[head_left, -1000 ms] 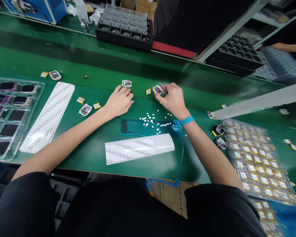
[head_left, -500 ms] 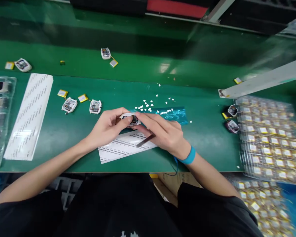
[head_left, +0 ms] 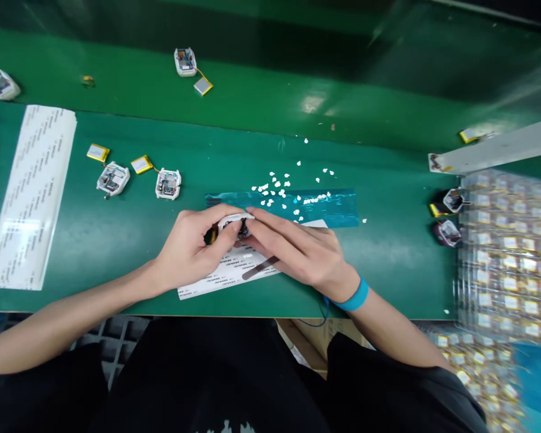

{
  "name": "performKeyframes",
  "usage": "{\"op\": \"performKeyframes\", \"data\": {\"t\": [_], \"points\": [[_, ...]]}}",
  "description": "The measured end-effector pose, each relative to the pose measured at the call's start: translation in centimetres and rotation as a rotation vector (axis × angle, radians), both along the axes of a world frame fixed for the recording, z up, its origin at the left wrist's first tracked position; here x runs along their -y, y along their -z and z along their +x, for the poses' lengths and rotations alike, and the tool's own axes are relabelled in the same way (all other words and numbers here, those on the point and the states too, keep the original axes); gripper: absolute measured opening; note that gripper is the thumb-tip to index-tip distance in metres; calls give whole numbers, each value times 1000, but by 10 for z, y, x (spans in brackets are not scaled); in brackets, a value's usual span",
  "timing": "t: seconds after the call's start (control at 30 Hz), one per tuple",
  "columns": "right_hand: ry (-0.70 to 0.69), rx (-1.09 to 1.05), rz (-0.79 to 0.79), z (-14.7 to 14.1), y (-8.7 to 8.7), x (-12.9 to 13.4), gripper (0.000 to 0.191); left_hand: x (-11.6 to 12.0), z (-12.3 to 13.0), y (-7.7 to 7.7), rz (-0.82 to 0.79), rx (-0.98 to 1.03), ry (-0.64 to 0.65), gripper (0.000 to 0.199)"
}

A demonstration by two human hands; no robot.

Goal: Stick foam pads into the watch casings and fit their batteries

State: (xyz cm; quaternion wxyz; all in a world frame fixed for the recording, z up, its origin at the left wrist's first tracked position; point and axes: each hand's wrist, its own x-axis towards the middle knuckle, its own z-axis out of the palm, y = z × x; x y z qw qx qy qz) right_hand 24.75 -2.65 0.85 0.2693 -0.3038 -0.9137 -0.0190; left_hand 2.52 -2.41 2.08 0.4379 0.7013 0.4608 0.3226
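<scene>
Both hands meet over a small white watch case (head_left: pixel 235 218) with dark electronics inside. My left hand (head_left: pixel 189 246) grips it from the left, thumb pressed on the inner parts; something yellowish shows in the gap behind that thumb. My right hand (head_left: pixel 309 255), with a blue wristband, has its fingers closed at the right of the case. A dark flat tool (head_left: pixel 256 269) sticks out from under the right palm; its other end is hidden. Beneath the hands lies a white printed sheet (head_left: pixel 193 290). Just beyond them is a strip of blue film (head_left: pixel 342 207) with white dot stickers (head_left: pixel 277 183) scattered around.
Two opened watch cases (head_left: pixel 112 178) with yellow batteries (head_left: pixel 142 164) sit left of centre. Another case (head_left: pixel 186 62) rests farther back. White printed sheets (head_left: pixel 31 198) lie at the left. On the right are dark cases (head_left: pixel 447 232), a metal post (head_left: pixel 500 147) and stacked battery trays (head_left: pixel 505 252).
The view has shifted, so the surroundings sit differently in the picture. Both hands stay on the watch case, which appears slightly turned, and more of the blue film shows.
</scene>
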Motion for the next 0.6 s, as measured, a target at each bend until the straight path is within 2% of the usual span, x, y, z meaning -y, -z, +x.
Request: {"op": "performKeyframes", "data": {"t": [0.13, 0.3, 0.4, 0.53, 0.6], "points": [[-4, 41, -15, 0, -1, 0, 19, 2, 1, 2, 33, -78, 3, 23], [-16, -230, -255, 1, 1, -7, 22, 1, 2, 1, -106, 22, -33, 22], [6, -267, -262, 1, 1, -8, 26, 1, 1, -1, -106, 25, -52, 22], [31, -324, -302, -4, 0, -4, 23, 2, 2, -1, -58, 6, 0, 14], [51, -349, -310, -6, 1, -2, 25, 3, 2, -1, -83, 36, 22, 12]]}}
